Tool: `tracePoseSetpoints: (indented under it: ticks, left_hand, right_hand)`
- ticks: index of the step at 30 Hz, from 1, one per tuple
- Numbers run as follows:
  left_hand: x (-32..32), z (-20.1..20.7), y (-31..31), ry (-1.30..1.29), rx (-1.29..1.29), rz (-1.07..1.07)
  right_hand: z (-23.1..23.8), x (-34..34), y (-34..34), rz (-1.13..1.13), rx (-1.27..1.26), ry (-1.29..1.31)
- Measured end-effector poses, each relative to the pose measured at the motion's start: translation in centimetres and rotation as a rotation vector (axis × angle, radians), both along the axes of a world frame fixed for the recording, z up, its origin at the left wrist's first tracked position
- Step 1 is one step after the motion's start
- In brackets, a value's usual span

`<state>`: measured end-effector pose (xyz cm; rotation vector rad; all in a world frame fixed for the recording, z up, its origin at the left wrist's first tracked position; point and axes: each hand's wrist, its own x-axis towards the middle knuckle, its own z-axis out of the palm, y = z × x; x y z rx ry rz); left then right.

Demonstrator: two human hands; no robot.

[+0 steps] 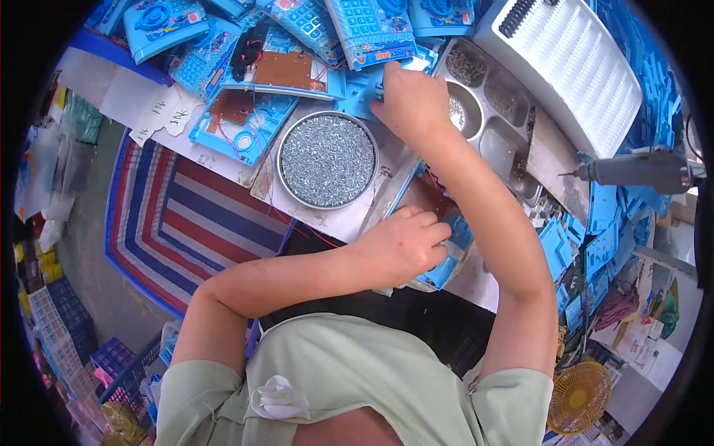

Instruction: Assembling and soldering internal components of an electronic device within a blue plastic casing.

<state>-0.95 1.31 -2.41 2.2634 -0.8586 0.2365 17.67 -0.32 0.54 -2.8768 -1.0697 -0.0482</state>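
Observation:
My left hand (405,249) is curled over the near part of a blue plastic case (439,276) that holds a brown circuit board (425,195). Its fingers are closed, and whatever they grip is hidden. Farther off, my right hand (415,100) reaches past that case to the blue plastic parts (358,97) beyond the round tray. Those fingers are bent inward, their tips partly hidden; I cannot make out what is in them. Between my hands and to the left stands a round metal tray (327,160) full of small silvery screws.
Several blue toy casings with keypads (364,33) are piled at the back. A metal tray with compartments (506,97) of small parts stands right of my right hand, beside a white ridged box (565,67). A grey electric screwdriver (639,172) points in from the right.

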Motion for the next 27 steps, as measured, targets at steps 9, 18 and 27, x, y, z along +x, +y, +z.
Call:
tracePoseSetpoints:
  ticks: [9,18,27]
  left_hand:
    - [-0.9,2.4,2.0,0.099,-0.286,0.001]
    - [-0.7,7.7,5.0,0.713,-0.634,0.250]
    - [-0.5,6.3,0.9,0.763,-0.761,0.222]
  right_hand:
    - [3.4,-3.3,-5.2,0.152,0.514,-0.030]
    - [5.7,-12.7,-14.9,0.334,0.740,-0.120]
    - [4.0,-14.5,-18.6,0.230,0.802,-0.197]
